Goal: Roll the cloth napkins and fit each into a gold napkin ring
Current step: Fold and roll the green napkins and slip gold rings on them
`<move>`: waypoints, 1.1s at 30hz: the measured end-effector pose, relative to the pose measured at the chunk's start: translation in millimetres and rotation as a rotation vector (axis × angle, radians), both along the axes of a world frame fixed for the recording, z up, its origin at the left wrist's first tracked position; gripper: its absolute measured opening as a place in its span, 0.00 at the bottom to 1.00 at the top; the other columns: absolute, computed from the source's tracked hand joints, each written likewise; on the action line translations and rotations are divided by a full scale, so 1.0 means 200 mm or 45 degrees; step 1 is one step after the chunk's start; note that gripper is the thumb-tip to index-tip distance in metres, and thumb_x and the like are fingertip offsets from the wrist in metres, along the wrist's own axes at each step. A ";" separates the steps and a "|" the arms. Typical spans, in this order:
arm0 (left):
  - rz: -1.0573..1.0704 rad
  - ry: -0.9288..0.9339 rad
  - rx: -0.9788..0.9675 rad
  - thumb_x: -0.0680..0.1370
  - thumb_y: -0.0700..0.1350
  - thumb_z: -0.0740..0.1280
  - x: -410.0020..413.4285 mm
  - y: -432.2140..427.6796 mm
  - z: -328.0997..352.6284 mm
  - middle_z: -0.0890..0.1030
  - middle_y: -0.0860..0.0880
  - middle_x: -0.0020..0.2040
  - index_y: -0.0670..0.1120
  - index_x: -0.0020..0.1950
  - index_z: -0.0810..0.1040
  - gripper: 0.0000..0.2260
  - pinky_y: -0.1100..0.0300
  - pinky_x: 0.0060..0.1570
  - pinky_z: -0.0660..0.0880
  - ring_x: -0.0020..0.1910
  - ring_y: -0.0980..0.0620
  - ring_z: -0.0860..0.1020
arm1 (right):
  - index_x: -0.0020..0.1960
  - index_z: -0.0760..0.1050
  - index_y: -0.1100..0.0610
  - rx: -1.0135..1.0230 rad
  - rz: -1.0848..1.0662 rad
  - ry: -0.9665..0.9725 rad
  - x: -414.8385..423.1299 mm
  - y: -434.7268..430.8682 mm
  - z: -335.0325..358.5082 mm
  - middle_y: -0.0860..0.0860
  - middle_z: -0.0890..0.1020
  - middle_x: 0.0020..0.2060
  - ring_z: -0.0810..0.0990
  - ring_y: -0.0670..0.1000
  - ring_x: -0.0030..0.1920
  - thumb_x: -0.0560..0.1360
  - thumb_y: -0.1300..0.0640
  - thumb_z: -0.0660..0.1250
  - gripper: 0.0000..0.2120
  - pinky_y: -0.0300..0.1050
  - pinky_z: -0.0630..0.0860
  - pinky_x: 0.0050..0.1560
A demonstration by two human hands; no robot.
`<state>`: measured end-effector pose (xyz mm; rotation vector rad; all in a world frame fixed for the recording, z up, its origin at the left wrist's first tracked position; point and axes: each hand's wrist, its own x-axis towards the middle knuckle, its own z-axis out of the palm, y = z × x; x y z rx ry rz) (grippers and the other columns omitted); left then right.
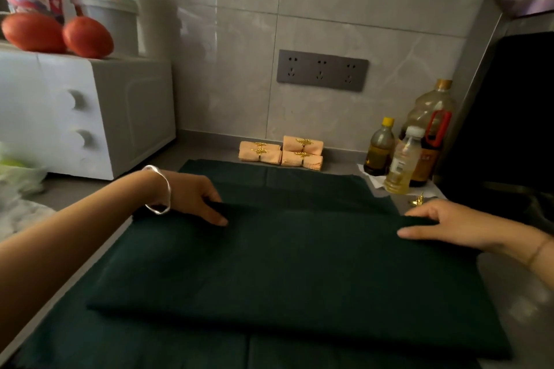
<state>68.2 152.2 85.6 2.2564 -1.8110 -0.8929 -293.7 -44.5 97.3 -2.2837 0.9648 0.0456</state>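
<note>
The left grip (pixel 195 198) and right grip (pixel 443 225) each pinch the folded edge of the green napkin (pixel 284 263), which seems soft, light and best held at both ends.

L forearm comes in bare from lower left of frame, wrist slightly bent. L hand (pixel 195 198) sits centre-left, palm down, fingers pointing right, thumb + fingers pinching fold of green napkin (pixel 299 263). R arm enters from right edge. R hand (pixel 443 223) sits centre-right, palm down, fingers pointing left, pinching same fold. Hands well apart.
</note>
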 end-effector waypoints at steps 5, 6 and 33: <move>0.171 -0.306 -0.367 0.75 0.50 0.69 0.18 -0.25 -0.14 0.80 0.54 0.40 0.49 0.46 0.82 0.06 0.74 0.38 0.70 0.37 0.60 0.76 | 0.44 0.79 0.44 -0.289 0.083 -0.037 0.22 -0.30 -0.18 0.40 0.83 0.43 0.81 0.40 0.45 0.76 0.52 0.66 0.05 0.34 0.76 0.50; 0.195 -0.351 -0.388 0.75 0.50 0.69 0.20 -0.29 -0.17 0.79 0.53 0.40 0.49 0.45 0.82 0.06 0.72 0.40 0.71 0.38 0.59 0.76 | 0.43 0.78 0.42 -0.376 0.095 -0.026 0.26 -0.35 -0.22 0.40 0.82 0.43 0.80 0.40 0.45 0.75 0.53 0.67 0.06 0.34 0.75 0.50; 0.382 -0.775 -0.554 0.78 0.53 0.62 0.15 -0.57 -0.41 0.69 0.49 0.68 0.52 0.69 0.66 0.20 0.52 0.69 0.61 0.69 0.48 0.65 | 0.61 0.72 0.50 -0.824 -0.266 -0.101 0.57 -0.55 -0.47 0.50 0.75 0.62 0.73 0.52 0.62 0.74 0.53 0.69 0.17 0.51 0.68 0.66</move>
